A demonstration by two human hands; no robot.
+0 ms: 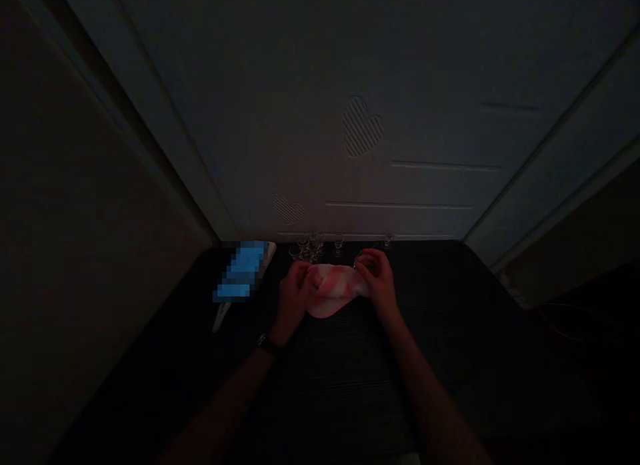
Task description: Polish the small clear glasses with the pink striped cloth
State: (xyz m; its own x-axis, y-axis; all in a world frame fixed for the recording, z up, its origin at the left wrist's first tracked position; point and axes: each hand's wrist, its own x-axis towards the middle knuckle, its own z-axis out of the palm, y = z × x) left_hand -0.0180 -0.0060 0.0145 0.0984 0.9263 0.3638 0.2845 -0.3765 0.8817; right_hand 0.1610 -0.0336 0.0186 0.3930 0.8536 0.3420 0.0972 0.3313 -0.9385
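Head view, and wow it's dark: most of what you get is a big pale panel (400,58) at the back, with striped hearts (363,126) moulded into it. Below that is a black bench (330,392) with a faint grain. Over on the left sits a lit, pixelated blue screen (243,268), probably a phone, with a white stand (221,316) poking out under it. Next size down is the star of the show, a pink-and-white cloth (331,290), stretched between both hands, just this side of the glassware; can't tell if it touches the bench. The left hand (294,295) has its fingers pinched closed on one end of it, and the right hand (381,282) has its fingers curled in around the other. Behind them are little stemmed glasses: a bunch (306,246), a lone one (339,244) and another off right (389,240). There's a watch (270,344) on the left wrist, and a tiny glint (357,260) at the right fingertips, maybe glass, too dim to say. My read: we're mid-handling of the cloth, possibly a wipe. Next move calls for a light, steady grip and elbows clear of those glasses.
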